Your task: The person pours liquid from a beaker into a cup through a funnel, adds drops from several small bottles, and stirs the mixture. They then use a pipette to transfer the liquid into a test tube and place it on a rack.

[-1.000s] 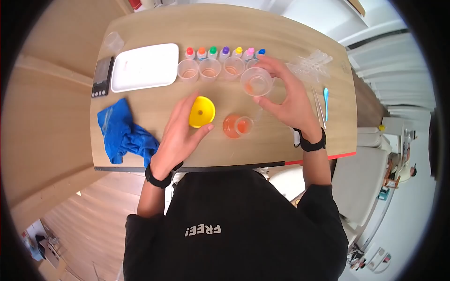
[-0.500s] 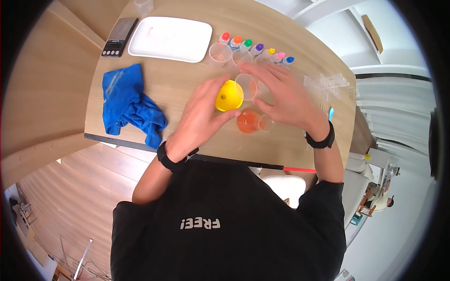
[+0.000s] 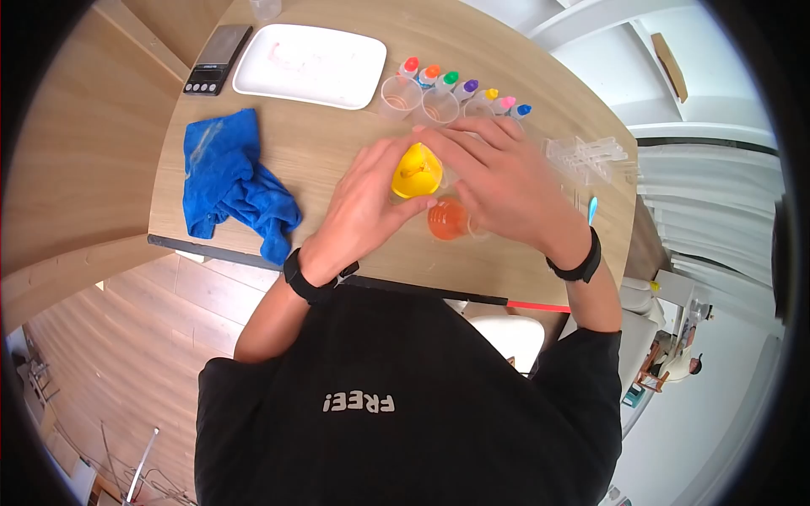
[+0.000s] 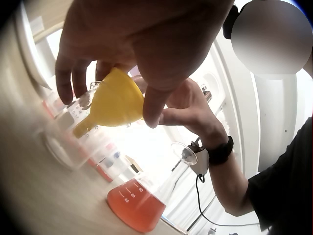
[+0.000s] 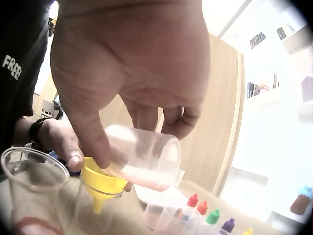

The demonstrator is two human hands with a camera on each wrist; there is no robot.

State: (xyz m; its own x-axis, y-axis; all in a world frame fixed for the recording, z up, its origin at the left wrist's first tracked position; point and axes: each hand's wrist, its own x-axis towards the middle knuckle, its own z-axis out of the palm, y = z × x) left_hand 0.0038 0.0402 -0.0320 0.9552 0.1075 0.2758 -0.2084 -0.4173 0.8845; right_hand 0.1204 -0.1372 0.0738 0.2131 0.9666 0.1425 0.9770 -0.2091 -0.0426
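My left hand (image 3: 359, 202) holds a yellow funnel (image 3: 413, 184) by its rim, between thumb and fingers. In the right wrist view its spout points down into a clear vessel (image 5: 85, 215). My right hand (image 3: 516, 185) grips a clear plastic cup (image 5: 151, 159), tipped on its side with its mouth over the funnel. A little pinkish liquid lies along the cup's lower wall. Close by, a conical flask (image 4: 137, 205) of orange-red liquid stands on the table, its neck partly behind my right hand in the head view.
Beyond my hands are several clear cups (image 3: 400, 98) and a row of dropper bottles (image 3: 450, 80) with coloured caps. A white tray (image 3: 312, 67), a black scale (image 3: 218, 61) and a blue cloth (image 3: 224, 173) lie leftward. Clear plastic pieces (image 3: 586, 156) and a blue spoon (image 3: 593, 208) are rightward.
My right hand has brought the cup leftward to the funnel and tipped it over the opening. The left hand keeps hold of the funnel. The head view has shifted.
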